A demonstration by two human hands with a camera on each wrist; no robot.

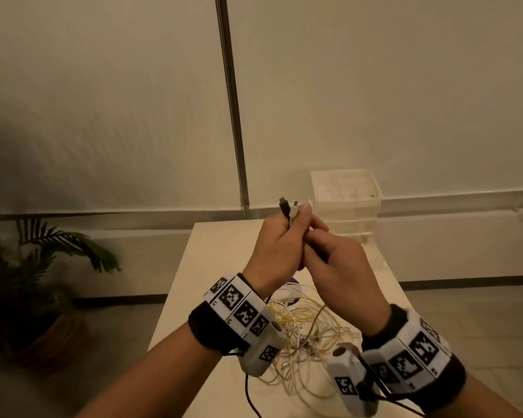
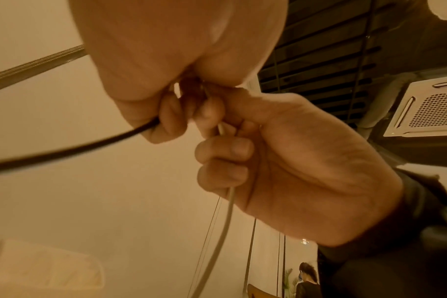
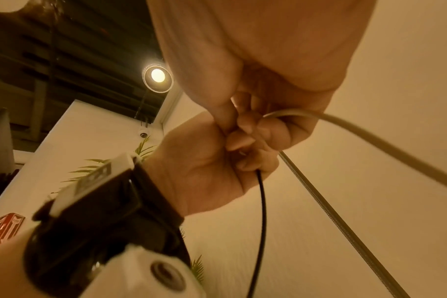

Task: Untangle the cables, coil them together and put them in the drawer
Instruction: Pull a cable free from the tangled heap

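Observation:
Both hands are raised together above the table. My left hand (image 1: 280,236) grips a black cable (image 2: 72,149) and a white cable, and their two plugs (image 1: 289,205) stick up from its fist. Pressed against it from the right, my right hand (image 1: 335,257) curls its fingers (image 2: 225,153) round the white cable (image 2: 223,219), which hangs down from the fist. The black cable (image 3: 260,209) drops from the left hand (image 3: 217,167). A loose tangle of yellow and white cables (image 1: 308,327) lies on the table below the wrists. A translucent plastic drawer unit (image 1: 346,203) stands at the table's far end.
The white table (image 1: 212,267) is narrow, with floor on both sides. A potted palm (image 1: 43,260) stands on the floor at the left. A metal strip (image 1: 233,116) runs up the wall behind. A purple-edged round object (image 1: 293,300) lies partly under the tangle.

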